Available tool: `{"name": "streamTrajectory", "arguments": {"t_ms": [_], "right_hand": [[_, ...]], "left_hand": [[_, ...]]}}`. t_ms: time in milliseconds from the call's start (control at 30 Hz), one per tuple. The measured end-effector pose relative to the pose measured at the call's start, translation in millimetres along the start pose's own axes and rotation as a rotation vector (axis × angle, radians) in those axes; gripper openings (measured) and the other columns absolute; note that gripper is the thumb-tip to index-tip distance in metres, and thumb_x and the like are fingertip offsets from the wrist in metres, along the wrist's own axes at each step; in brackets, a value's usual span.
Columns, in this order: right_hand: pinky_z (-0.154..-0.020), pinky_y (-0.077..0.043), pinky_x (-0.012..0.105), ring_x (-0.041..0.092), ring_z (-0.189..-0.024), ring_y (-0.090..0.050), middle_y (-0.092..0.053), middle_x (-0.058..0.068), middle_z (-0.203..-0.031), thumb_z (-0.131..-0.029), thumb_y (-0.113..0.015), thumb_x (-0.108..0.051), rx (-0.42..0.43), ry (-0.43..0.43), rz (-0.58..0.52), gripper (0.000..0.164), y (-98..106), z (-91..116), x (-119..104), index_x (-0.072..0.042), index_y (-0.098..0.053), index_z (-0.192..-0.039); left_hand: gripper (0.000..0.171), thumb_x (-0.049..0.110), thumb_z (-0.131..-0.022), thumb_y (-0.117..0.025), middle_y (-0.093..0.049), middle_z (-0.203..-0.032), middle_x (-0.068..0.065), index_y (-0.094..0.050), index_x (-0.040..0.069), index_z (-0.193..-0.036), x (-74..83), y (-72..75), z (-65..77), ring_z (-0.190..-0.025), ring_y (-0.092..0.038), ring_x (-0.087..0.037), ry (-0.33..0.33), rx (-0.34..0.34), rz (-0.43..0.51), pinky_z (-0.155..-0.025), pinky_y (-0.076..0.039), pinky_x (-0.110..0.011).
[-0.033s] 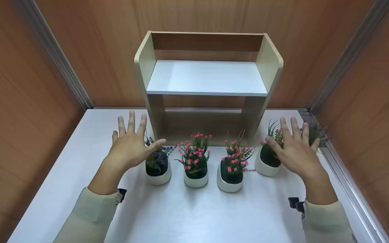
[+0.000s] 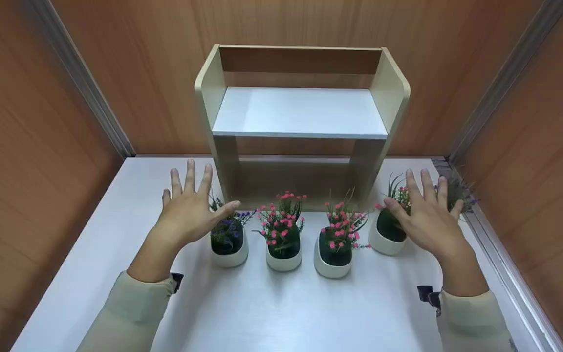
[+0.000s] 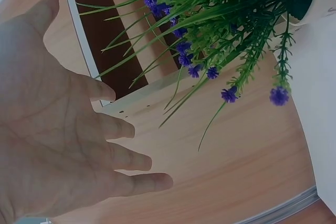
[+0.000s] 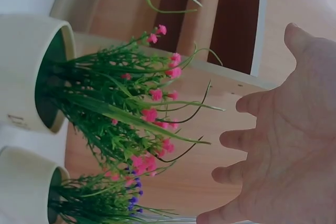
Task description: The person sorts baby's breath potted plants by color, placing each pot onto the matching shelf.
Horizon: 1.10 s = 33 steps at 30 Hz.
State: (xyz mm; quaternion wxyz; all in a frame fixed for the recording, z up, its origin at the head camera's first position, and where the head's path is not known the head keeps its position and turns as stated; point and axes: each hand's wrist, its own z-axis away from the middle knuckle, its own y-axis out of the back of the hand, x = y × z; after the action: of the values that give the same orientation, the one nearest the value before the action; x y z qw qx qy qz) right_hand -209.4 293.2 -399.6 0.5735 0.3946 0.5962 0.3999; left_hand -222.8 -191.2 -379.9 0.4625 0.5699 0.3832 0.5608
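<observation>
1. I get wooden walls [image 2: 286, 24] across the back and down both sides of my head view.
2. Below them I have the white table [image 2: 262, 313], which bears the shelf unit and the plants.
3. The shelf unit [image 2: 301, 112] stands toward the back, with a white upper board, behind the middle plants.
4. I see the left hand [image 2: 186, 215] with its fingers straight and spread, thumb out to the right.
5. The right hand [image 2: 430, 222] is spread likewise, thumb out to the left.
6. Nearest the left hand I find the purple-flowered plant [image 2: 229, 252], just inward of it and partly behind the thumb; from the wrist, leaf tips come near the fingers, but I cannot tell whether any touch.
7. The right pink plant [image 2: 387, 239] sits just inward of the right hand, partly covered.
8. Between the hands, apart from both, I count two middle pink plants [image 2: 284, 249], upright, side by side.
9. The outer plant [image 2: 460, 193] is mostly hidden behind the right hand.
</observation>
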Motion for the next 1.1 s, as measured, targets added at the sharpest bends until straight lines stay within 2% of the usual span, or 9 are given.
{"name": "streamTrajectory", "arguments": {"t_ms": [200,333,500,600,733,867,933,1100], "right_hand": [[-0.116,0.01,0.092,0.055,-0.165,0.019,0.013,0.021,-0.183,-0.105,-0.04,-0.079,0.05,0.01,-0.023,0.103,1.4,9.8,0.1,-0.02,0.007,-0.175],[-0.119,0.002,0.091,0.055,-0.167,0.012,0.007,0.022,-0.183,-0.104,-0.048,-0.076,0.105,0.014,-0.058,0.107,3.5,20.2,-0.1,-0.016,0.006,-0.175],[-0.119,-0.02,0.088,0.06,-0.163,-0.014,-0.009,0.029,-0.18,-0.1,-0.064,-0.071,0.166,-0.006,-0.157,0.115,3.4,36.3,0.0,-0.009,-0.002,-0.175],[-0.115,-0.033,0.085,0.06,-0.155,-0.031,-0.019,0.032,-0.173,-0.099,-0.07,-0.066,0.173,-0.025,-0.23,0.113,-0.2,47.3,2.6,-0.002,-0.013,-0.172],[-0.113,-0.044,0.074,0.053,-0.144,-0.043,-0.033,0.031,-0.159,-0.099,-0.071,-0.062,0.14,-0.047,-0.304,0.102,-11.9,56.0,11.5,0.007,-0.029,-0.161],[-0.114,-0.049,0.066,0.048,-0.139,-0.048,-0.04,0.029,-0.149,-0.098,-0.071,-0.066,0.039,-0.101,-0.338,0.097,-26.9,58.4,25.8,0.008,-0.034,-0.151],[-0.115,-0.049,0.067,0.051,-0.14,-0.05,-0.04,0.03,-0.15,-0.097,-0.071,-0.068,-0.033,-0.14,-0.339,0.098,-35.3,58.2,34.6,0.007,-0.035,-0.149],[-0.114,-0.047,0.072,0.058,-0.143,-0.048,-0.038,0.034,-0.157,-0.093,-0.07,-0.076,-0.191,-0.243,-0.315,0.111,-56.1,54.9,53.5,0.009,-0.032,-0.154]], "left_hand": [[0.12,0.093,-0.094,-0.037,0.018,-0.181,-0.024,0.003,0.013,-0.175,-3.1,1.0,-1.8,-0.164,0.015,-0.06,0.008,0.009,0.01,-0.126,-0.005,-0.085],[0.123,0.095,-0.094,-0.035,0.016,-0.18,-0.025,0.002,0.011,-0.175,-5.3,2.7,-5.0,-0.164,0.012,-0.06,0.014,0.026,0.024,-0.126,-0.006,-0.084],[0.123,0.093,-0.095,-0.037,0.007,-0.182,-0.026,0.003,0.007,-0.174,-7.1,7.0,-9.9,-0.166,0.002,-0.058,0.014,0.067,0.091,-0.128,-0.008,-0.082],[0.12,0.088,-0.098,-0.041,-0.001,-0.182,-0.025,0.002,0.005,-0.174,-8.5,11.6,-16.6,-0.167,-0.008,-0.055,0.014,0.11,0.173,-0.129,-0.011,-0.079],[0.113,0.079,-0.103,-0.048,-0.011,-0.182,-0.025,-0.001,0.005,-0.174,-12.7,21.6,-29.2,-0.167,-0.017,-0.052,0.03,0.148,0.341,-0.132,-0.018,-0.074],[0.112,0.076,-0.102,-0.053,-0.018,-0.18,-0.026,-0.003,0.008,-0.175,-17.1,34.2,-44.7,-0.165,-0.024,-0.051,0.031,0.152,0.505,-0.131,-0.025,-0.071],[0.113,0.076,-0.101,-0.055,-0.018,-0.181,-0.023,-0.004,0.009,-0.175,-18.4,39.7,-52.9,-0.165,-0.027,-0.049,0.022,0.141,0.568,-0.13,-0.029,-0.07],[0.115,0.074,-0.098,-0.063,-0.012,-0.185,-0.012,-0.005,0.012,-0.175,-19.1,48.6,-72.1,-0.168,-0.023,-0.04,0.011,0.105,0.708,-0.133,-0.03,-0.063]]}}
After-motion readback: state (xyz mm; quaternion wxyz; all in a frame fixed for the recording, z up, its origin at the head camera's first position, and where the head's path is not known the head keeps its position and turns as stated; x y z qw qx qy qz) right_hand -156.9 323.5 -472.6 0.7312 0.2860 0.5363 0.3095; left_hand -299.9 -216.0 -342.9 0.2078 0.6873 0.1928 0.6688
